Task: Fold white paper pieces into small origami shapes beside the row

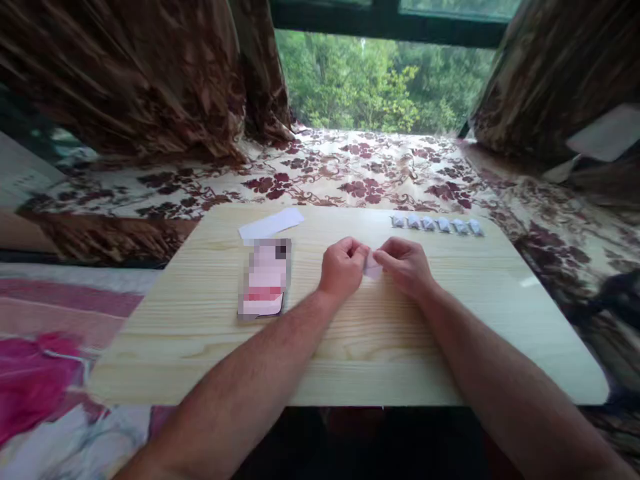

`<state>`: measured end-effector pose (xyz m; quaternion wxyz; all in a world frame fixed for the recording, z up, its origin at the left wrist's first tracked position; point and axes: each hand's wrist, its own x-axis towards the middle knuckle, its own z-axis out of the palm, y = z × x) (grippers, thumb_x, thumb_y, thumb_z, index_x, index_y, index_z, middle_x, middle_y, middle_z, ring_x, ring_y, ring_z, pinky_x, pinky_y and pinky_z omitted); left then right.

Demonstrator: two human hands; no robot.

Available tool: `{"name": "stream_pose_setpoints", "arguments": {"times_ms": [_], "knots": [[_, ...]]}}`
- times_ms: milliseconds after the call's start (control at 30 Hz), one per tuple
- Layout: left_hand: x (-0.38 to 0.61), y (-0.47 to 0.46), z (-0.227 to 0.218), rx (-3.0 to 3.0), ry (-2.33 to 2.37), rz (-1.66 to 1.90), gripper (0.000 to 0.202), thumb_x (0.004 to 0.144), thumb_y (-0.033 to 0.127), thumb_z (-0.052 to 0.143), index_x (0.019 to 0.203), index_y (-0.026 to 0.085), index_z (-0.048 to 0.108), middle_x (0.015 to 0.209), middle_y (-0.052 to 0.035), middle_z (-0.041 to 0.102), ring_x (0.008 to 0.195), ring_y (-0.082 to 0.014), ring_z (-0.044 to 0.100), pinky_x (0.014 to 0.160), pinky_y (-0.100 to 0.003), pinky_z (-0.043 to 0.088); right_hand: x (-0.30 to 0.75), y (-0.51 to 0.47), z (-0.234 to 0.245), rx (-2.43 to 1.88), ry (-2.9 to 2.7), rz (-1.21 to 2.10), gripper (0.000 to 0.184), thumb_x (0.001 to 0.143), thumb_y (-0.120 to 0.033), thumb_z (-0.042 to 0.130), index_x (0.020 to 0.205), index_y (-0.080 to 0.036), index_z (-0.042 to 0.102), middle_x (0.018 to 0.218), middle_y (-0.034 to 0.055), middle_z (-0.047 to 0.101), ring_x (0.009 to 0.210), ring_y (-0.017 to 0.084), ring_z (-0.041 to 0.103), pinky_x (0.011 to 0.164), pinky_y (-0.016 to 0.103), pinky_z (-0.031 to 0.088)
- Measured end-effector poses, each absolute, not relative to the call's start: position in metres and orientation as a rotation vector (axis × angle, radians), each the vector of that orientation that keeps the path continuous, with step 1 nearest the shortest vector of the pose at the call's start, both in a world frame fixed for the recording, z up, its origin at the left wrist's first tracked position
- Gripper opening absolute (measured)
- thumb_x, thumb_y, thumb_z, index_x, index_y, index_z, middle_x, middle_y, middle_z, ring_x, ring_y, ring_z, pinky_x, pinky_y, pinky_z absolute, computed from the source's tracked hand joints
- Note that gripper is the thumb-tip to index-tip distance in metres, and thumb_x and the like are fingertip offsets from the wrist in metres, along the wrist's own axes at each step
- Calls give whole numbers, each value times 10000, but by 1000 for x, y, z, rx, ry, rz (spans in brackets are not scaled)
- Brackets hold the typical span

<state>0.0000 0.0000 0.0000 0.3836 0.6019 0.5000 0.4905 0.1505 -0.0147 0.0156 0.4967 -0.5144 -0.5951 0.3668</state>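
Note:
Between my two hands, above the middle of the wooden table, is a small piece of pale paper (pixel 371 268). My left hand (pixel 343 265) pinches its left side, fingers curled in and thumb on top. At the right side my right hand (pixel 404 264) grips it between thumb and bent fingers. Part of the paper is hidden by my fingertips, so its exact fold cannot be made out. Farther back on the right, several small folded white paper pieces (pixel 443 225) stand in a row.
A blurred-out pinkish phone (pixel 265 280) lies left of my hands on the table (pixel 390 373). Behind it rest white paper strips (pixel 273 223). Beyond the table's far edge spreads flowered cloth (pixel 360 167) below a window. Pink fabric (pixel 40 373) lies at the lower left.

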Motion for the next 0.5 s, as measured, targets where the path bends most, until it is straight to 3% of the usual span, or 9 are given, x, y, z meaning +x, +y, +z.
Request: {"name": "stream_pose_setpoints", "arguments": {"times_ms": [233, 500], "knots": [[-4, -1, 3, 1516, 1135, 1179, 213, 832, 344, 609, 803, 154, 700, 697, -5, 644, 630, -124, 533, 580, -242, 402, 153, -15, 16, -1253, -1421, 871, 196, 750, -267, 687, 614, -157, 597, 520, -31, 540, 493, 92, 444, 475, 239, 310], [-5, -2, 2, 1533, 1183, 1243, 131, 794, 270, 633, 757, 165, 703, 683, 7, 649, 630, -119, 541, 598, -239, 409, 154, -15, 12, -1238, -1423, 896, 195, 757, -274, 691, 628, -159, 600, 533, -31, 549, 496, 89, 446, 478, 237, 313]]}}
